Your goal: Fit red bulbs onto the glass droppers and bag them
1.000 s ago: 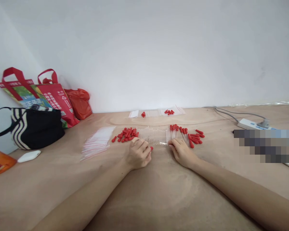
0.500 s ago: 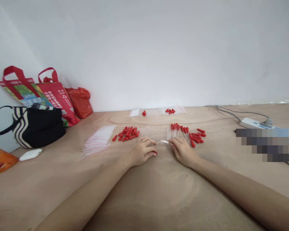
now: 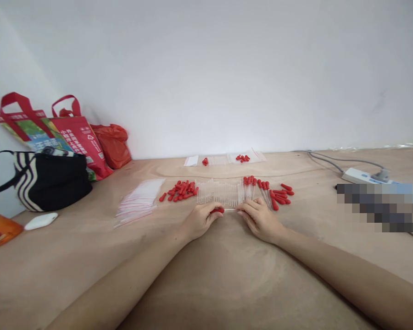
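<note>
Partway-ish imo: left fingers [image 3: 207,207] pinch a red bulb [image 3: 221,211], right fingers [image 3: 247,208] a clear tube [image 3: 230,210], several capped tubes [image 3: 249,182] done, lots of bare tubes [image 3: 220,190] and loose bulbs [image 3: 181,191] left.

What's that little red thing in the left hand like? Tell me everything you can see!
The red cap is small and plain red, and looks like rubber. It lies sideways near the wooden table, pinched between the thumb and fingers of the left hand, which hide part of it. Its visible end points toward the right hand. A thin clear tube meets that end or comes very close; it's too small to tell whether the tube goes inside.
</note>
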`<state>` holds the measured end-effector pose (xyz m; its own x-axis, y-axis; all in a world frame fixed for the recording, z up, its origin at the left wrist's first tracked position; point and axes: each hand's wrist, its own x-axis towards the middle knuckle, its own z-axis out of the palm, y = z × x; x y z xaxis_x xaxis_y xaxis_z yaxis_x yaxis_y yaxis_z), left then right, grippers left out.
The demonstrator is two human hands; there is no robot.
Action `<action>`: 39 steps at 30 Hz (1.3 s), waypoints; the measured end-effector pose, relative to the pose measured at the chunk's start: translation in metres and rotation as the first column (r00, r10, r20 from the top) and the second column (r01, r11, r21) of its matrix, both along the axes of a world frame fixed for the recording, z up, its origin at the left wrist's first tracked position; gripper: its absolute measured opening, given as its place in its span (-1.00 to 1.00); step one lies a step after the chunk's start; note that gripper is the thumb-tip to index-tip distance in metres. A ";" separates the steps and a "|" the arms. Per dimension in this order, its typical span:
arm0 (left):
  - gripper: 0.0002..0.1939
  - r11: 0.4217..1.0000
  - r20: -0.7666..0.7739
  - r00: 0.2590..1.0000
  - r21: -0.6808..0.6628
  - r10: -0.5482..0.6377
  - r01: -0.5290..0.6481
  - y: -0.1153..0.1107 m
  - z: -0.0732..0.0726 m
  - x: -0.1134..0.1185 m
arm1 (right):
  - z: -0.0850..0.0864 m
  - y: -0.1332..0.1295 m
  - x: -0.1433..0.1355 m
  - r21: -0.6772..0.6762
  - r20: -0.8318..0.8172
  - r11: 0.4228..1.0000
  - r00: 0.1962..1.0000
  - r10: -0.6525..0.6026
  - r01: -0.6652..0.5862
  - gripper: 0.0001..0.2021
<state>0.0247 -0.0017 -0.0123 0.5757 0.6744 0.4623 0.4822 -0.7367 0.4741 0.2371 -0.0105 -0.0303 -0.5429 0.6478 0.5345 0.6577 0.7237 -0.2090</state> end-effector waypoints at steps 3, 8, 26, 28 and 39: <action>-0.86 1.000 0.001 1.000 0.018 -0.002 0.002 -0.002 0.001 0.002 | 0.001 -0.001 0.000 -0.015 0.010 1.000 1.000 -0.001 0.001 -0.77; -0.84 0.999 0.007 1.000 0.036 0.005 -0.005 -0.005 -0.001 0.003 | 0.004 -0.002 0.001 -0.013 -0.003 0.999 0.999 0.037 -0.037 -0.77; -0.80 0.973 -0.108 0.993 0.228 0.046 -0.020 -0.007 -0.008 0.004 | 0.009 -0.009 -0.005 0.045 0.101 0.999 0.995 0.006 -0.011 -0.78; -0.79 0.971 -0.109 0.993 0.238 0.046 -0.019 -0.007 -0.009 0.004 | 0.009 -0.008 -0.004 -0.003 0.092 1.000 0.996 0.012 -0.012 -0.78; -0.78 0.964 -0.125 0.991 0.265 0.047 -0.013 -0.006 -0.010 0.004 | 0.010 -0.008 -0.008 0.158 0.175 0.987 0.984 -0.014 -0.014 -0.78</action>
